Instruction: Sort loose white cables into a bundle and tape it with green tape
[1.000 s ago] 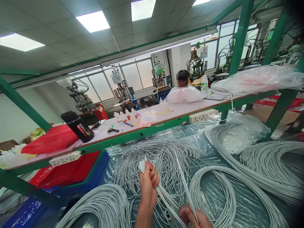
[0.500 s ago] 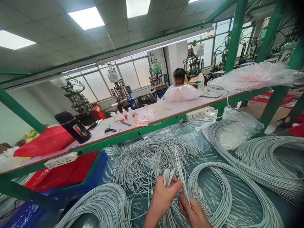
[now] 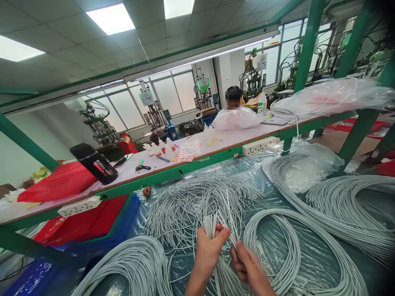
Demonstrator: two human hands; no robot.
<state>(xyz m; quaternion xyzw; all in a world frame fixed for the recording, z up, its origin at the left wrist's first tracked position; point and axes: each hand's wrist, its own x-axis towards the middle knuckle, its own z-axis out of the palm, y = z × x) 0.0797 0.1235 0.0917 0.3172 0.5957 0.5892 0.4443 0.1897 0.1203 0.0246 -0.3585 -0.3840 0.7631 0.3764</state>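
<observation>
My left hand (image 3: pixel 210 250) is wrapped round a bundle of pale grey cables (image 3: pixel 210 225), whose cut ends stick up above the fingers. Just to its right, my right hand (image 3: pixel 248 265) pinches a few more cables (image 3: pixel 232 222) between thumb and fingers; their tips point up and away. Both hands are close together but apart. Lengths of the held bundle hang down between the wrists. Behind them lies a loose, tangled pile of the same cables (image 3: pixel 185 209). Beside my right hand rests a neat cable coil (image 3: pixel 294 250).
More coils lie at the front left (image 3: pixel 129 259) and far right (image 3: pixel 333 197). A green-edged shelf (image 3: pixel 160 170) crosses behind, bearing a black bottle (image 3: pixel 94 163), small bottles and a power strip (image 3: pixel 261 146). Another person's hand (image 3: pixel 146 191) shows under it. A co-worker sits beyond.
My left hand has shifted slightly left, widening the gap between the held cables. Another person's hand has appeared beneath the shelf at the left of the pile.
</observation>
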